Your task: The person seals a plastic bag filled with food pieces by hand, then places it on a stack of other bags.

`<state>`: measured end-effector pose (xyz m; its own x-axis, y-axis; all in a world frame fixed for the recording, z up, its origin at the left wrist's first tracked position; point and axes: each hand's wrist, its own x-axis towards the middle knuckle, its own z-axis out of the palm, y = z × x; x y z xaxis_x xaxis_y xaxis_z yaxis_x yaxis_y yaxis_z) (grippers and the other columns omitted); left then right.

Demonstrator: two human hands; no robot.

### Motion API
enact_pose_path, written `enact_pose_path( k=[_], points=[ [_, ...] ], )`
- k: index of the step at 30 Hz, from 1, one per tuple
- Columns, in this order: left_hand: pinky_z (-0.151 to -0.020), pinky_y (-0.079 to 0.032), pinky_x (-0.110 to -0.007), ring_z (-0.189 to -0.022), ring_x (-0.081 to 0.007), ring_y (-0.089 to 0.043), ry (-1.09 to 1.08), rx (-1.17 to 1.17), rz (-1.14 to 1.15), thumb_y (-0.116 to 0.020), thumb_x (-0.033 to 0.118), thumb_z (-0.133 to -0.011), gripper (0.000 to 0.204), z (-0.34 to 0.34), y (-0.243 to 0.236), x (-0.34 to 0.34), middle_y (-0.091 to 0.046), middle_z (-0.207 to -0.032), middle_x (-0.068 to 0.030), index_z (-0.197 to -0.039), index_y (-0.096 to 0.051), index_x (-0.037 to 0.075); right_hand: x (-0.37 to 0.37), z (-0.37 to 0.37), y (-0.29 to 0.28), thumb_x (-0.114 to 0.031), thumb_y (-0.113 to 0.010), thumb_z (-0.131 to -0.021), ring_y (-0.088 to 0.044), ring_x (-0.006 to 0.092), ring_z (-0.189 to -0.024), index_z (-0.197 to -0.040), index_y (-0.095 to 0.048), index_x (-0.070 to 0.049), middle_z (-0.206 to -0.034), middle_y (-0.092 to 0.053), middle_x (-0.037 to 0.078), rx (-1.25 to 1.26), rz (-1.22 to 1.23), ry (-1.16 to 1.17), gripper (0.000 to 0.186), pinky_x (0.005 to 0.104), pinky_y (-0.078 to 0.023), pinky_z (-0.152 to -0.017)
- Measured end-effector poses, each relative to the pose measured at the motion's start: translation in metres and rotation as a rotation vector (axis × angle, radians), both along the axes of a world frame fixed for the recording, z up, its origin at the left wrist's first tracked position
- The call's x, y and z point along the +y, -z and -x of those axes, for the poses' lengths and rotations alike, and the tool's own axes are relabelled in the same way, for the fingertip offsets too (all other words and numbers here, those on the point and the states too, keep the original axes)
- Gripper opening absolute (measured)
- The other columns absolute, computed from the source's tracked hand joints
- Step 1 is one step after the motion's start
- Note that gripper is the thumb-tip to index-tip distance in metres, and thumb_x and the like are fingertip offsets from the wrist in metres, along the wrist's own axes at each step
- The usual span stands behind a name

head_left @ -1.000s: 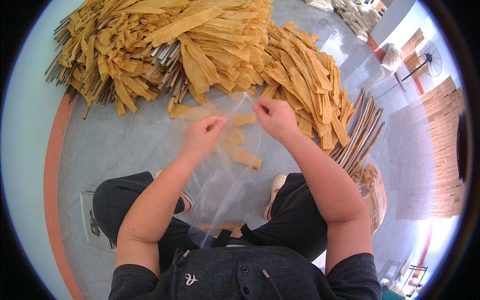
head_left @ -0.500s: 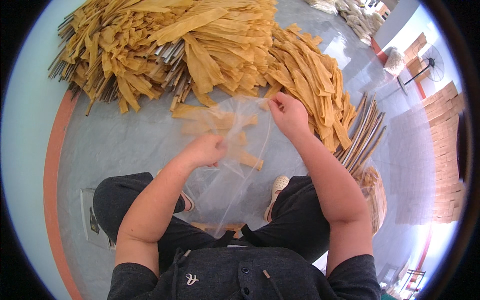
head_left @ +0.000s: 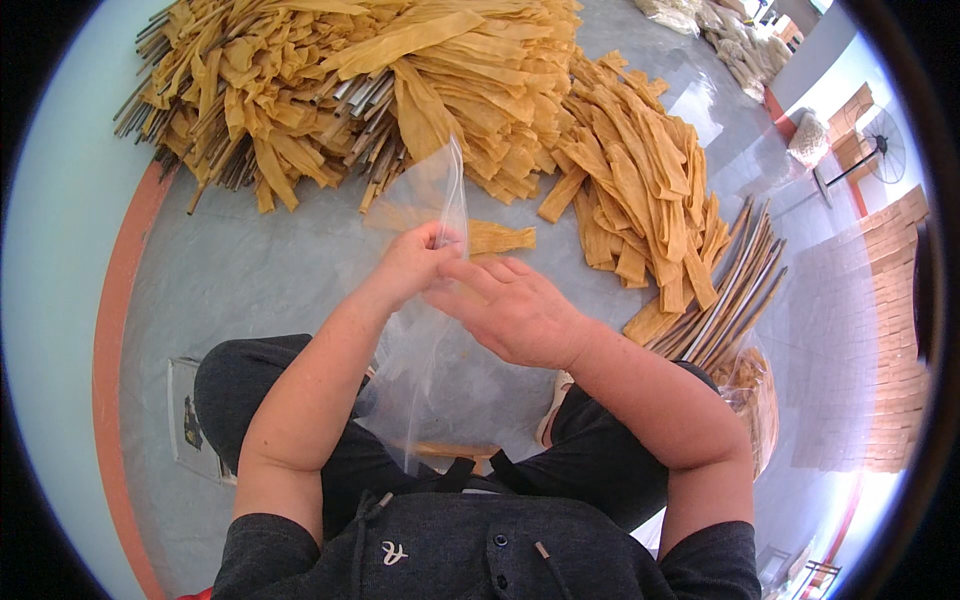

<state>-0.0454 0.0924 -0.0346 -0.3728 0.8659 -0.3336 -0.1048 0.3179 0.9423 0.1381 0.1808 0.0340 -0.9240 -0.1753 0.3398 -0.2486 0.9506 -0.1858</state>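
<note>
A clear plastic bag (head_left: 405,345) hangs upright between my knees, its upper part folded into a narrow, pointed sheet. My left hand (head_left: 412,264) is closed on the bag around mid-height, with the film rising above the fingers. Against it from the right lies my right hand (head_left: 522,312), back up and fingers stretched flat, the fingertips reaching the film beside my left hand. Its thumb is mostly hidden. Behind the bag, a yellow-brown flat strip (head_left: 503,237) lies on the floor, partly seen through the plastic.
Ahead is a big heap of yellow-brown strips (head_left: 470,90) with thin sticks among them. A smaller pile (head_left: 640,180) lies right of it. Bare sticks (head_left: 735,290) and a filled clear bag (head_left: 752,395) are by my right knee. A fan (head_left: 880,145) stands far right.
My right hand has left the bag's upper right edge and come down and left to my left hand, its fingers straightening. The spread-out bag has narrowed. My left hand has risen slightly.
</note>
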Motion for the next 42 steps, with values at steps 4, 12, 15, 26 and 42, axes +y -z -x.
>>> enact_pose_path(
  k=[4,12,15,26,42],
  points=[
    [-0.056,-0.046,-0.023,-0.065,-0.0071,-0.054,-0.018,-0.053,-0.004,-0.063,0.024,-0.093,0.021,-0.005,-0.017,-0.001,-0.059,-0.082,0.003,-0.107,-0.061,0.009,0.001,0.001,0.016,-0.011,-0.059,-0.079,-0.058,0.0257,-0.1,-0.112,-0.057,-0.009,-0.112,-0.054,0.01,-0.056,0.004,0.046,0.034,0.0403,-0.05,-0.082],
    [-0.052,-0.041,-0.022,-0.062,-0.005,-0.049,-0.056,0.018,-0.091,-0.062,0.023,-0.094,0.02,-0.005,-0.015,0.003,-0.055,-0.077,0.005,-0.107,-0.063,0.008,-0.011,-0.001,0.021,-0.02,-0.057,-0.086,-0.064,0.0302,-0.076,-0.103,-0.055,-0.009,-0.09,-0.059,0.011,-0.314,0.025,-0.016,0.02,0.0427,-0.052,-0.061],
    [-0.052,-0.041,-0.021,-0.061,-0.0058,-0.049,-0.037,0.16,-0.086,-0.062,0.025,-0.094,0.022,-0.013,-0.012,0.005,-0.055,-0.076,0.0045,-0.107,-0.063,0.007,-0.016,-0.001,0.02,-0.029,-0.057,-0.089,-0.063,0.0321,-0.071,-0.1,-0.058,-0.015,-0.084,-0.059,0.01,-0.363,0.063,0.106,0.018,0.0445,-0.05,-0.06],
    [-0.051,-0.051,-0.027,-0.06,-0.0086,-0.054,-0.09,0.481,0.04,-0.056,0.025,-0.096,0.02,0.011,-0.011,0.0,-0.057,-0.075,0.0002,-0.093,-0.065,0.007,0.023,-0.008,0.022,-0.028,-0.057,-0.09,-0.063,0.0332,-0.075,-0.087,-0.063,-0.01,-0.077,-0.061,0.012,-0.422,-0.018,0.178,0.019,0.0452,-0.051,-0.066],
    [-0.061,-0.057,-0.03,-0.066,-0.0082,-0.051,-0.24,0.094,-0.053,-0.055,0.025,-0.097,0.016,-0.005,-0.022,0.006,-0.051,-0.085,0.002,-0.102,-0.058,0.01,-0.004,-0.007,0.017,-0.023,-0.063,-0.084,-0.065,0.0345,-0.089,-0.11,-0.06,-0.013,-0.089,-0.068,0.015,-0.451,0.297,0.091,0.027,0.046,-0.051,-0.075]
  ],
)
